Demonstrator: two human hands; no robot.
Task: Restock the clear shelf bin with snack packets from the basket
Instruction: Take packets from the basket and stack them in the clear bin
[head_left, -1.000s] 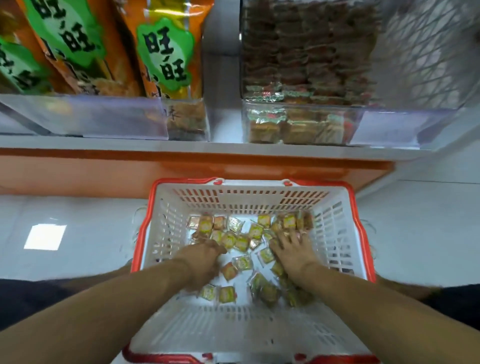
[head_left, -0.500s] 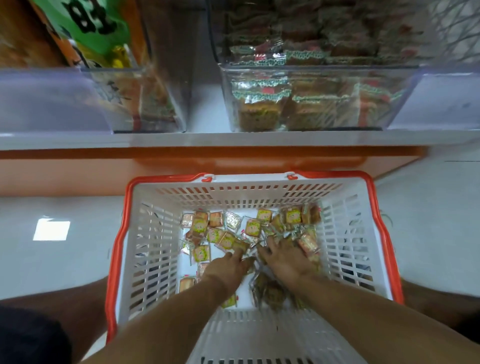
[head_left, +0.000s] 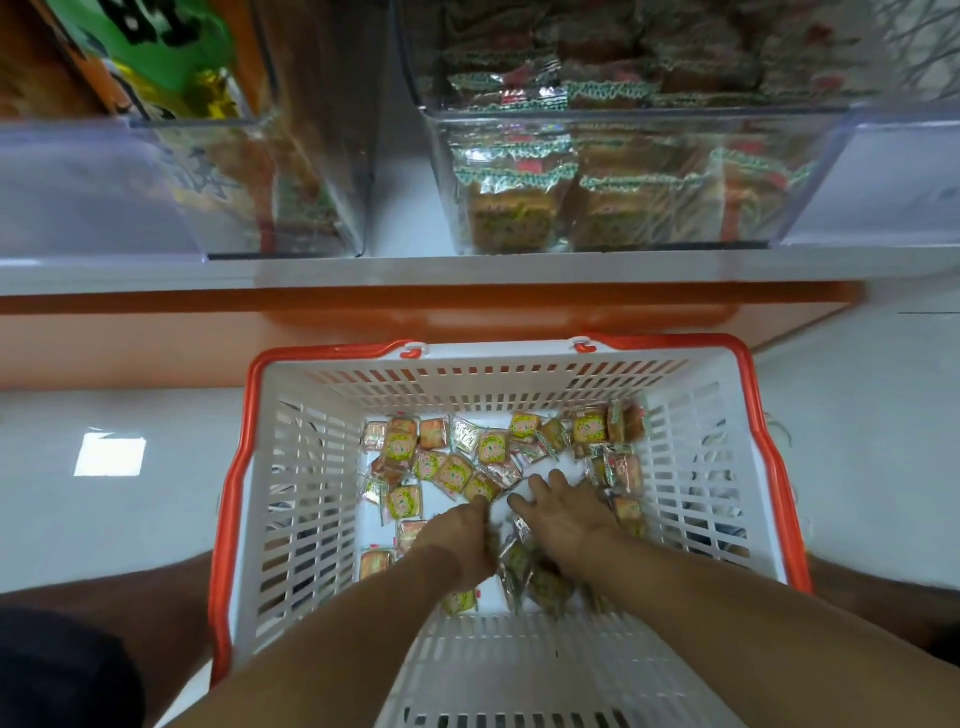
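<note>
Now you are gathering snack packets (head_left: 453, 472) in the white basket (head_left: 691, 525): your left hand (head_left: 464, 540) is curling its fingers around some, your right hand (head_left: 563, 512) is pressing down, fingers spread.

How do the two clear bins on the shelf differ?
Contents: the left bin holds large orange and green bags standing on end; the right bin holds small clear-wrapped packets stacked flat.
Width: the right bin looks wider than the left bin.
Position: the right bin stands straight above the basket; the left bin stands off to its left.
Shared: both are clear plastic, on the same white shelf.
</note>
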